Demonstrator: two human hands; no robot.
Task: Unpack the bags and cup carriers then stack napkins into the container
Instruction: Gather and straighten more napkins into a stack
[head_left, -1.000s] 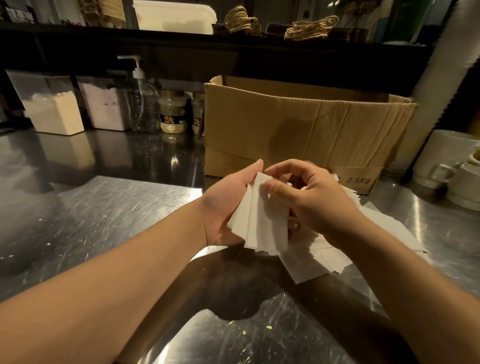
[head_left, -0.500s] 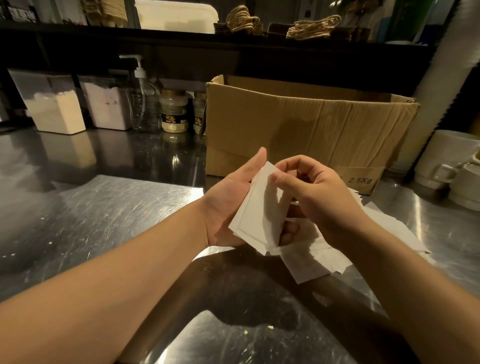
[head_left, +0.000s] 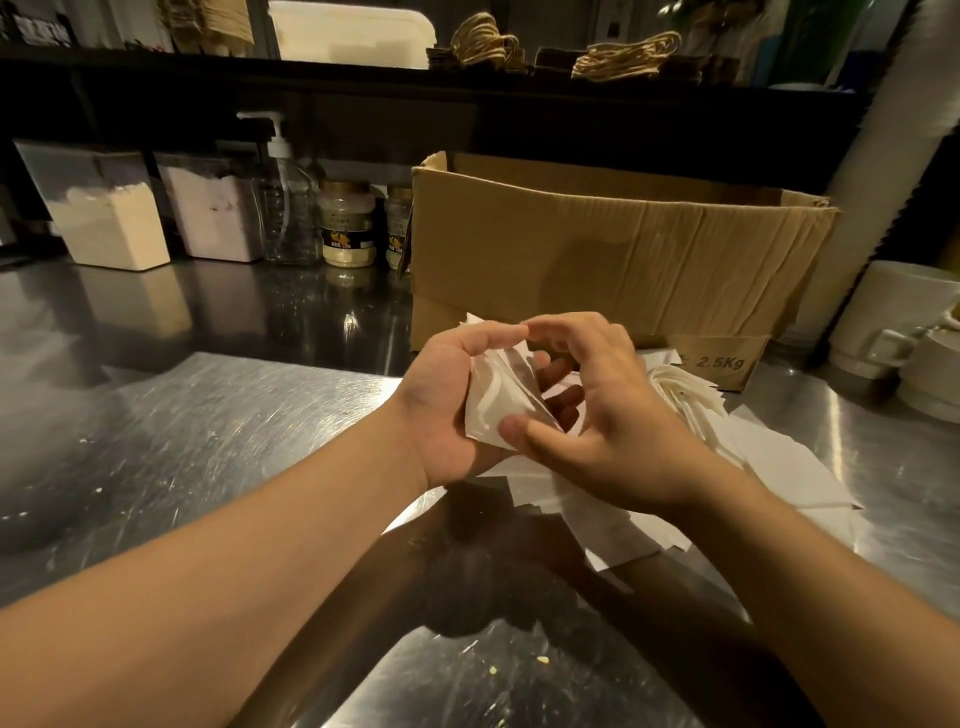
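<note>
A small stack of white napkins (head_left: 493, 400) stands on edge in my left hand (head_left: 447, 395), whose palm and curled fingers cradle it from the left. My right hand (head_left: 597, 415) closes round the same stack from the right, thumb at its lower edge and fingers arched over its top. More loose white napkins (head_left: 753, 457) lie spread on the steel counter (head_left: 182, 441) under and to the right of my hands. An open brown cardboard box (head_left: 623, 260) marked 2.5Kg stands just behind them.
Two clear tubs of powder (head_left: 109, 218), a pump bottle (head_left: 285, 208) and jars (head_left: 347, 223) line the back left. White mugs (head_left: 904, 332) sit at the far right. A dark shelf with twine-handled paper bags (head_left: 623, 54) runs above.
The napkin stack has turned from flat-facing to more edge-on between my hands. My right hand has shifted from pinching its top to wrapping round it, thumb dropped to the lower edge.
</note>
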